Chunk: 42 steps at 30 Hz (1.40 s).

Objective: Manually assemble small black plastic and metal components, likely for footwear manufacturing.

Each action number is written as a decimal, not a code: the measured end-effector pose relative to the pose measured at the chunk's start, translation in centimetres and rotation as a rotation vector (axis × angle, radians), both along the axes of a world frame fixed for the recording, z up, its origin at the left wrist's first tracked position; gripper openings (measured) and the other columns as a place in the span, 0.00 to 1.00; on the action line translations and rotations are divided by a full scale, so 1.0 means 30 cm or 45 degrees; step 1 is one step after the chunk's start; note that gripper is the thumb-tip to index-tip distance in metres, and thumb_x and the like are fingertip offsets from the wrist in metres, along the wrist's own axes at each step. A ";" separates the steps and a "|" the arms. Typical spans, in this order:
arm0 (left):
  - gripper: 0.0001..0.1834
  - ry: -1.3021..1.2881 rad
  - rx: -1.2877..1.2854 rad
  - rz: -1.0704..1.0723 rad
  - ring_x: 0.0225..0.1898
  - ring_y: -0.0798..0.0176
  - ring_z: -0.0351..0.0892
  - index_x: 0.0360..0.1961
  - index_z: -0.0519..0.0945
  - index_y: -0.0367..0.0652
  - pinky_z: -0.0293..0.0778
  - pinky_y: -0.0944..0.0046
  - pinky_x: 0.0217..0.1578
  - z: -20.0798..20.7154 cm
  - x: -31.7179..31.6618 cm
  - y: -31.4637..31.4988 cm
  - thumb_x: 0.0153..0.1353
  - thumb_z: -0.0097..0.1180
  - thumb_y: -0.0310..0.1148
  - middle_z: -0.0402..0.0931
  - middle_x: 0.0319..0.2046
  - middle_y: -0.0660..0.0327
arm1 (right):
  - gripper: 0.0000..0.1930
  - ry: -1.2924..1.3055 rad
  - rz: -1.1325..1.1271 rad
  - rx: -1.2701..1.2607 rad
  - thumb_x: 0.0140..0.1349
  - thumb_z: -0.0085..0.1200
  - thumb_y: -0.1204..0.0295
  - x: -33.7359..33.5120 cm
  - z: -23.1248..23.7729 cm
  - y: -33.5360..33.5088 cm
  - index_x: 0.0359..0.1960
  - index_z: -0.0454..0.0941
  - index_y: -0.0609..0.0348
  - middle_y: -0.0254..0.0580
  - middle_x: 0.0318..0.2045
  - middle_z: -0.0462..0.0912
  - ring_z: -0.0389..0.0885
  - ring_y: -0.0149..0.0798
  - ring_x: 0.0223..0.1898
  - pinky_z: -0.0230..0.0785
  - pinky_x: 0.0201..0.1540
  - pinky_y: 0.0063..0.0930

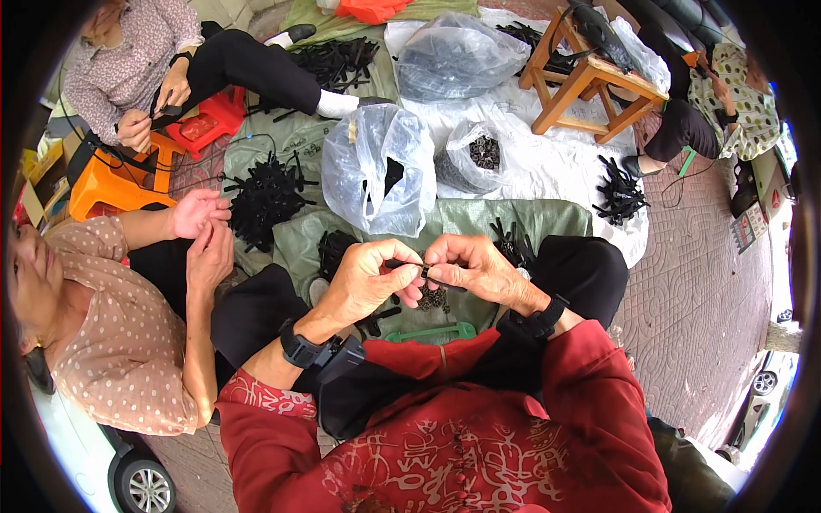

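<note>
In front of my lap, my left hand [369,275] and my right hand [481,267] meet, thumbs and forefingers pinching a short black strap [425,271]. A small metallic glint shows on it between the fingertips; the fingers cover most of the rest. Just below lies a heap of small brownish pieces [434,299], partly hidden by my hands. Black straps are bunched beside it, in a left pile [336,250] and a right pile [513,246]. I wear a black band on each wrist.
Ahead stand clear plastic bags [380,167], one holding small dark pieces [484,154]. A larger strap pile [267,201] lies left, near a co-worker [128,325] with raised hands. Other people sit at far left and far right. A wooden stool [590,81] stands on white sheeting.
</note>
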<state>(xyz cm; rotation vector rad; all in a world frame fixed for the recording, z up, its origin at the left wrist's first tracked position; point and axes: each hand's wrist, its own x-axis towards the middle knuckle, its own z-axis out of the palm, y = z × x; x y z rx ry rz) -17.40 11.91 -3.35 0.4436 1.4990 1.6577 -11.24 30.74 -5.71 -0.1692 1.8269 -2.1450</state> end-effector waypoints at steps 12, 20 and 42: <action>0.05 0.259 -0.146 0.077 0.23 0.69 0.77 0.30 0.73 0.31 0.75 0.71 0.24 0.006 0.012 0.013 0.56 0.49 0.24 0.75 0.22 0.59 | 0.07 0.039 -0.059 0.060 0.58 0.49 0.71 0.005 0.001 -0.006 0.33 0.70 0.64 0.29 0.24 0.72 0.68 0.21 0.26 0.62 0.29 0.16; 0.05 0.150 -0.080 -0.029 0.23 0.69 0.77 0.30 0.73 0.32 0.76 0.70 0.25 0.023 -0.006 -0.002 0.57 0.48 0.25 0.75 0.23 0.59 | 0.08 -0.076 -0.024 -0.178 0.59 0.49 0.69 0.007 0.001 -0.018 0.32 0.71 0.63 0.30 0.23 0.73 0.68 0.21 0.25 0.63 0.29 0.16; 0.04 0.556 -0.233 0.094 0.23 0.70 0.77 0.27 0.72 0.32 0.75 0.73 0.26 -0.013 0.029 0.009 0.56 0.48 0.23 0.76 0.21 0.60 | 0.07 0.150 -0.141 0.242 0.54 0.53 0.72 0.011 -0.022 -0.028 0.28 0.72 0.63 0.33 0.19 0.76 0.72 0.22 0.23 0.66 0.26 0.20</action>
